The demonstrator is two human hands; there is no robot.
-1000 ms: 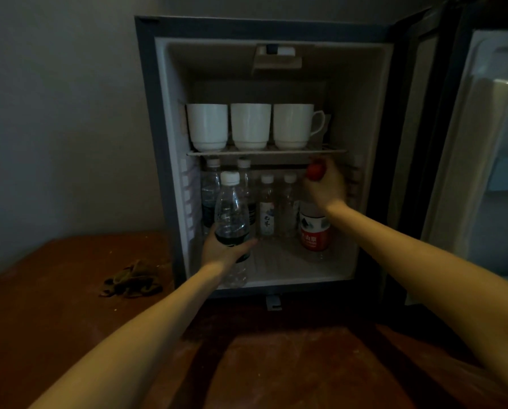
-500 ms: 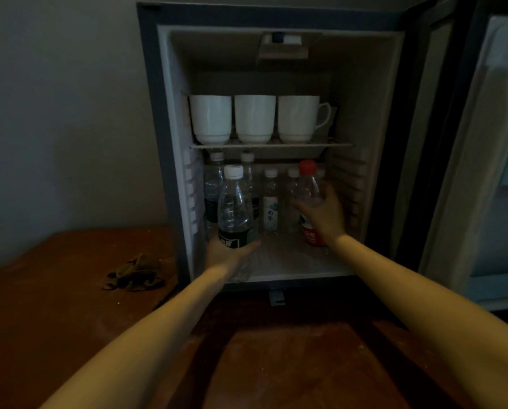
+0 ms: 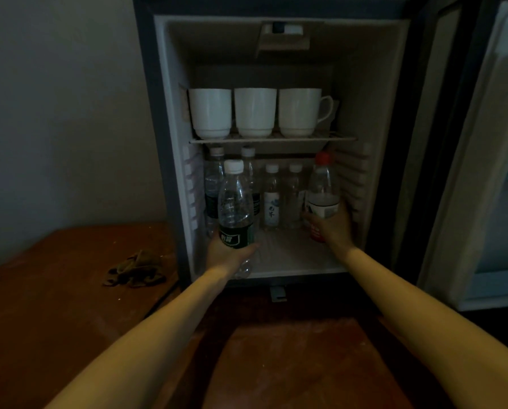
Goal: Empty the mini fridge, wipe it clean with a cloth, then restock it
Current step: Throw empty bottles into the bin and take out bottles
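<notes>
A: Start nearest. What's on the brown surface (image 3: 54, 335)?

B: Only the crumpled cloth (image 3: 134, 270), lower left of the frame, just beside the mini fridge (image 3: 164, 143). It's soft and light, so you could bunch it from any side.

A: And the hands?

B: Both are reaching into the lower compartment. The left grip (image 3: 229, 255) is curled round the lower half of the white-capped bottle (image 3: 235, 208), at the front edge, centre of the frame. The right grip (image 3: 332, 228) is wrapped round the label band of the red-capped bottle (image 3: 322, 190), close to the ribbed wall right of centre.

A: How will those handle?

B: They're thin clear plastic, so I'd expect them to dent under a hard squeeze and feel slick if they're cold. Low on the body, where the label gives friction, looks the sound place to hold. I can't tell how full they are, so the weight is a guess.

A: Any writing?

B: The left bottle has a dark green label with pale characters, too blurred to read. The right bottle's label is white over red, also unreadable.

A: What's further in?

B: The back-row bottles (image 3: 272, 196) stand upright behind them, and one has a white label with two dark characters I can't make out. Above, on the wire shelf (image 3: 273, 140), three white cups (image 3: 255, 112) stand side by side. They're hard, breakable and heavier, so take each by the body, or by the handle that shows on the rightmost. The door (image 3: 497, 143) stands open at the right edge.
</notes>
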